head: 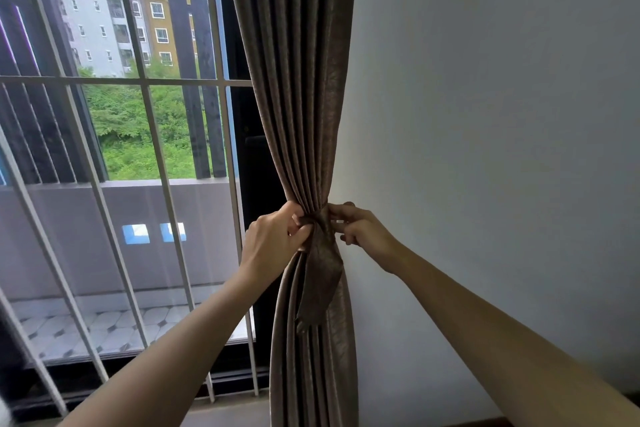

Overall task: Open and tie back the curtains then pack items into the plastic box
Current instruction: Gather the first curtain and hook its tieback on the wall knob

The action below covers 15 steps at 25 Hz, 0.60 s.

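Observation:
A brown curtain (298,80) hangs gathered into a narrow bundle beside the wall, right of the window. A tieback band (320,270) of the same brown cloth wraps the bundle at its waist, with a loose end hanging down. My left hand (273,243) pinches the band on the bundle's left side. On the right side my right hand (360,229) pinches the band with its fingertips. The plastic box is not in view.
A white metal window grille (152,135) stands to the left, with a balcony and buildings behind the glass. A plain pale wall (502,114) fills the right side. A strip of floor (228,412) shows at the bottom.

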Motion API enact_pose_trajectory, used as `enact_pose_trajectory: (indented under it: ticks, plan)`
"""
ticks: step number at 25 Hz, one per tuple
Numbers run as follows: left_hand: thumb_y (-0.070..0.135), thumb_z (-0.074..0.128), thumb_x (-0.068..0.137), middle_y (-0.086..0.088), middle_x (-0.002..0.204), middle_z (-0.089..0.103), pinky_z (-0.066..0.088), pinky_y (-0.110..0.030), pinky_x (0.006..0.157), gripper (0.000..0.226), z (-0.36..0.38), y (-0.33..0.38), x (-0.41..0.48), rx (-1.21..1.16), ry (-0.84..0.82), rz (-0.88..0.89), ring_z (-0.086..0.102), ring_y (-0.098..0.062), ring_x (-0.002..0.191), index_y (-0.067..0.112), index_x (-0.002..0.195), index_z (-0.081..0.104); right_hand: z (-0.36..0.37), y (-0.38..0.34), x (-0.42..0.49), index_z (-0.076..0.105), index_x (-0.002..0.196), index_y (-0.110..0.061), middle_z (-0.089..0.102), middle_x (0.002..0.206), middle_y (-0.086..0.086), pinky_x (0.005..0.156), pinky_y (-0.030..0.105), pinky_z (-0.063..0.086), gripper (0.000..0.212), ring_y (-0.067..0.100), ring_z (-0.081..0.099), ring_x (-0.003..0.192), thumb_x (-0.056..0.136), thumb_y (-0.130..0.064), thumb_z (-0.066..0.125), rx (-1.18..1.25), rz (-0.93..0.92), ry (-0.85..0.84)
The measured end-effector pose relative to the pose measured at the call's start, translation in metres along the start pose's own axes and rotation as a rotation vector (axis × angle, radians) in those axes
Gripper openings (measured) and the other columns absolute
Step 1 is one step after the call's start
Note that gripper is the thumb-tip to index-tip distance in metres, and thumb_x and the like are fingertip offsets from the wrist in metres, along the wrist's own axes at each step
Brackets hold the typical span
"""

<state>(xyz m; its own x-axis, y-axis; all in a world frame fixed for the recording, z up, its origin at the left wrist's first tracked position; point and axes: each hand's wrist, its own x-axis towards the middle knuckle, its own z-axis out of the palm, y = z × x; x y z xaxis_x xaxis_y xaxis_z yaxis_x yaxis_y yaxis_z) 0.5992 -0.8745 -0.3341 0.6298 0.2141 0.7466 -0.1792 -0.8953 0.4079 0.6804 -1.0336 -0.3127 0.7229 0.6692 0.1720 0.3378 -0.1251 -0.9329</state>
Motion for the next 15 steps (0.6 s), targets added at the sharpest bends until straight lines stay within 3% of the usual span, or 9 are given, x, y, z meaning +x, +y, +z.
enact_pose_trajectory:
  ticks: [2,3,8,11,13,15]
  plan:
    - [0.025,0.071,0.081,0.011,0.064,0.060,0.049,-0.024,0.056,0.020,0.002,-0.002,0.001,0.045,-0.002,-0.025,0.058,-0.011,0.056,0.010,0.093,0.063,0.002,0.002,0.000,0.053,0.131,-0.010,0.054,0.092,-0.011,0.074,0.015,0.049,0.062,0.013,0.057,0.104,0.076,0.014,0.039,0.009,0.003,-0.017]
    - [0.026,0.071,0.081,0.013,0.064,0.058,0.047,-0.024,0.055,0.020,0.003,-0.002,0.001,0.037,-0.002,-0.055,0.057,-0.011,0.056,0.011,0.093,0.063,0.003,0.003,0.001,0.052,0.133,-0.011,0.053,0.092,-0.012,0.077,0.019,0.048,0.065,0.017,0.056,0.108,0.073,0.009,0.042,0.004,-0.003,-0.030]
    - [0.024,0.070,0.081,0.015,0.056,0.048,0.032,-0.021,0.050,0.015,0.000,-0.005,0.017,0.009,-0.115,-0.140,0.046,-0.002,0.053,0.022,0.077,0.056,0.005,0.015,-0.003,0.031,0.145,-0.021,0.049,0.127,-0.009,0.090,0.018,0.042,0.078,0.008,0.048,0.121,0.078,-0.016,0.071,-0.207,-0.074,-0.090]
    - [0.024,0.071,0.079,0.014,0.054,0.048,0.035,-0.024,0.054,0.015,-0.004,-0.016,0.025,0.053,-0.166,-0.114,0.049,-0.006,0.054,0.023,0.074,0.056,0.015,0.029,-0.006,0.019,0.146,-0.020,0.036,0.135,-0.004,0.097,0.027,0.046,0.106,0.010,0.044,0.118,0.065,-0.041,0.083,-0.363,-0.077,0.053]
    - [0.023,0.071,0.078,0.012,0.052,0.050,0.038,-0.026,0.055,0.017,-0.008,-0.023,0.028,0.061,-0.192,-0.126,0.053,-0.012,0.056,0.024,0.073,0.055,0.020,0.034,-0.007,0.016,0.142,-0.018,0.042,0.134,0.002,0.096,0.033,0.048,0.098,0.015,0.050,0.114,0.070,-0.033,0.081,-0.201,0.051,0.046]
    - [0.023,0.072,0.077,0.011,0.052,0.052,0.042,-0.027,0.056,0.018,-0.012,-0.028,0.033,0.067,-0.215,-0.145,0.056,-0.016,0.058,0.025,0.072,0.055,0.022,0.034,-0.008,0.019,0.139,-0.021,0.054,0.128,0.005,0.090,0.031,0.049,0.080,0.018,0.056,0.112,0.081,-0.021,0.073,0.060,0.201,-0.055]
